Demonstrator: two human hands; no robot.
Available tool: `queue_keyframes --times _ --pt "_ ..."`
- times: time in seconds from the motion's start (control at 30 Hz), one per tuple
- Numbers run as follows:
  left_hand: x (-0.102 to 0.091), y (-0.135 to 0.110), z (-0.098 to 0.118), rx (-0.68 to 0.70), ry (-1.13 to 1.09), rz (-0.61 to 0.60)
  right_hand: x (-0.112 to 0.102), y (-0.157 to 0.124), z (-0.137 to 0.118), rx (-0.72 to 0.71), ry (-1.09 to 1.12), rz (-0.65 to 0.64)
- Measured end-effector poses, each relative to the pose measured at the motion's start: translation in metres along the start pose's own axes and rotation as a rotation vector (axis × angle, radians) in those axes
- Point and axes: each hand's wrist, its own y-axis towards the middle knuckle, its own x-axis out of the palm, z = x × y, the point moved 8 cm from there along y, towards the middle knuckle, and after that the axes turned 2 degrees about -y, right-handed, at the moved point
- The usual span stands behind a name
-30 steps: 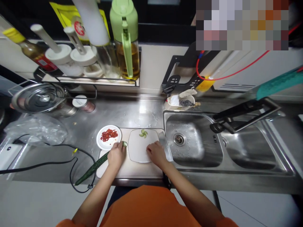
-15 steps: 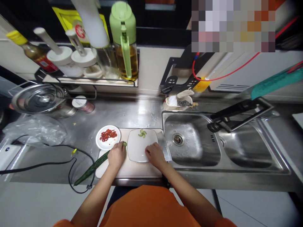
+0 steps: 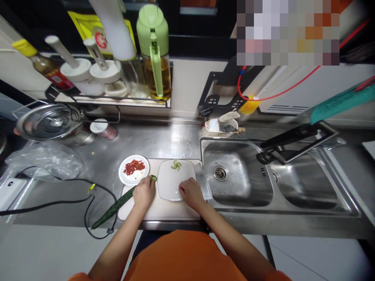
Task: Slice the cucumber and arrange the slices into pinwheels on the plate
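Observation:
My left hand [image 3: 144,192] is closed over the upper end of a long green cucumber [image 3: 115,209], whose cut end shows by my fingertips. The cucumber slants from the pale cutting board [image 3: 164,212] down to the left over the counter. On the board stands a white square plate [image 3: 171,185] with several curved cucumber slices [image 3: 176,165] in a pinwheel near its far edge. My right hand [image 3: 191,192] is over the plate's right side, fingers curled together; whatever they hold is hidden. A wide metal blade [image 3: 205,182] lies right of the plate.
A round white plate of chopped red pieces [image 3: 134,168] stands at the board's left. The double sink [image 3: 238,195] is to the right, a black cable [image 3: 85,199] and plastic bag [image 3: 43,160] to the left. A bottle rack [image 3: 125,100] hangs behind.
The view has shifted very slightly. Both hands, the cucumber and the slices on the plate stay practically where they were.

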Motion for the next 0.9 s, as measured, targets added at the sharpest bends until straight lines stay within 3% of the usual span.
queue_keyframes --times 0.5,0.77,0.9 --pt "-0.003 -0.002 -0.006 -0.07 -0.118 0.039 0.004 0.001 -0.001 -0.009 0.0 -0.019" --pt "-0.013 0.003 -0.022 -0.084 -0.537 -0.044 0.003 0.008 -0.005 -0.029 0.138 -0.014" --pt "-0.011 0.002 -0.004 -0.103 -0.865 -0.179 -0.009 0.017 -0.015 -0.039 0.426 0.062"
